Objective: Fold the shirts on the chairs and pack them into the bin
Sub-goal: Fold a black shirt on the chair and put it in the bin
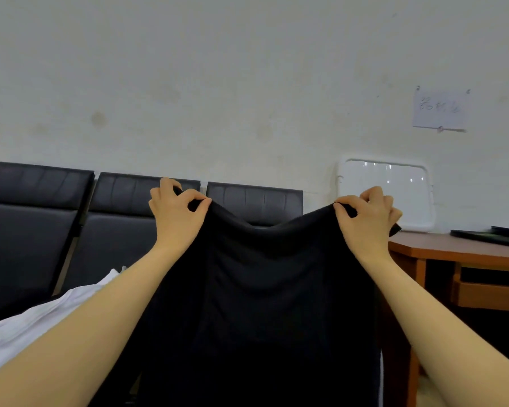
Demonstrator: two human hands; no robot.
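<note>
Pale stained wall (247,69), wooden desk (459,248) at right.

Plain black shirt (256,304) in the middle, black chairs (41,230) with stitched panels at far left, white garment (41,321) at near left, reddish-brown wooden worktop (453,248) at right, glossy white lid (385,192) against pale off-white wall (218,83), white paper note (440,108) with dark handwriting

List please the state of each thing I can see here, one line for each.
black shirt: held up, hanging spread, top edge sagging between the hands
left hand: pinches the shirt's top edge
right hand: pinches the shirt's top edge
white garment: lying unfolded on the chairs
white lid: leaning against the wall
</note>
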